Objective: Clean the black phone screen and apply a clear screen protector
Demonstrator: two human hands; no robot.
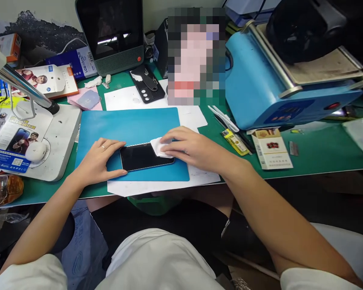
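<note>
A smartphone [142, 156] with a black screen lies face up on a blue mat [127, 123]. My left hand [98, 161] braces its left end, fingertips at the upper corner and thumb at the lower one. A folded white wipe [161, 148] is pinched in the fingers of my right hand [184, 146]. It rests on the right part of the screen, covering the upper right corner. Whether it is cloth or paper I cannot tell.
White paper sheets [121, 100] lie under the mat. A blue machine [254, 80] with metal rollers stands at the right, near a cigarette box [272, 149] and slim tools [230, 123]. A lamp base [59, 149] is at the left. A black phone case [147, 84] lies behind.
</note>
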